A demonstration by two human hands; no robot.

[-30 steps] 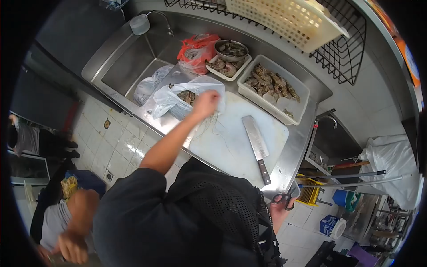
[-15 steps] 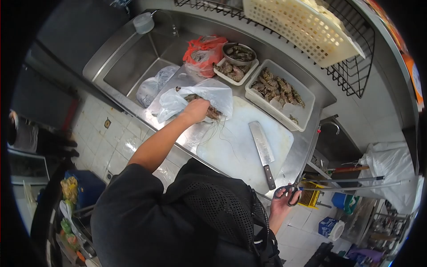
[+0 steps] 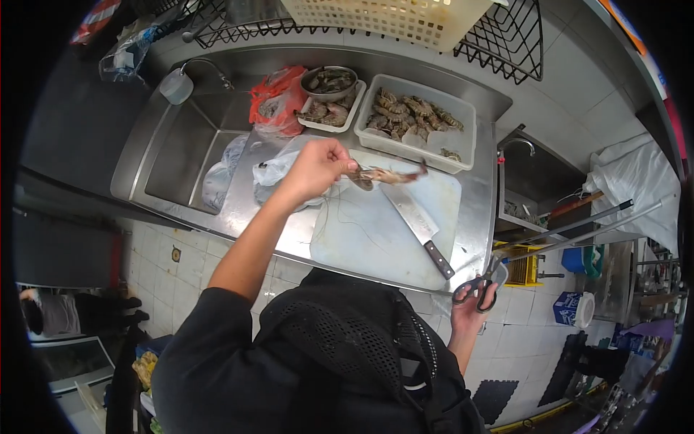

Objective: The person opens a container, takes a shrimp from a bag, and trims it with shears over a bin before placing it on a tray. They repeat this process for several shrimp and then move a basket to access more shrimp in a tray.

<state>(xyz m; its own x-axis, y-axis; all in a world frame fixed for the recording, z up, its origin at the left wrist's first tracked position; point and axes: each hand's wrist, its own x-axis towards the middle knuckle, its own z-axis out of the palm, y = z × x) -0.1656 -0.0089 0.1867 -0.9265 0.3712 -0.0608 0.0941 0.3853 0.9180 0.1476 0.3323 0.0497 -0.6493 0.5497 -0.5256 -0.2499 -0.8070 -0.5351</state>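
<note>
My left hand (image 3: 320,166) pinches a raw shrimp (image 3: 384,176) by one end, holding it above the white cutting board (image 3: 354,242). The shrimp stretches to the right and its far end is blurred. Long thin feelers hang down over the board. A large knife (image 3: 410,215) with a dark handle lies on the board beneath the shrimp. My right hand (image 3: 470,315), by the front right corner of the counter, has its fingers in the handles of black scissors (image 3: 486,281). Behind my left wrist is a white plastic bag (image 3: 271,172), partly hidden.
A large white tub (image 3: 463,148) of shrimp stands behind the board. Beside it are a smaller white tray (image 3: 329,128) with shrimp, a metal bowl (image 3: 329,96) and a red bag (image 3: 278,98). The sink (image 3: 173,170) lies left; a wire rack (image 3: 506,54) hangs above.
My left hand has come out of the white bag with a shrimp and moved right, over the board. The scissors stay in my right hand. The camera view has shifted.
</note>
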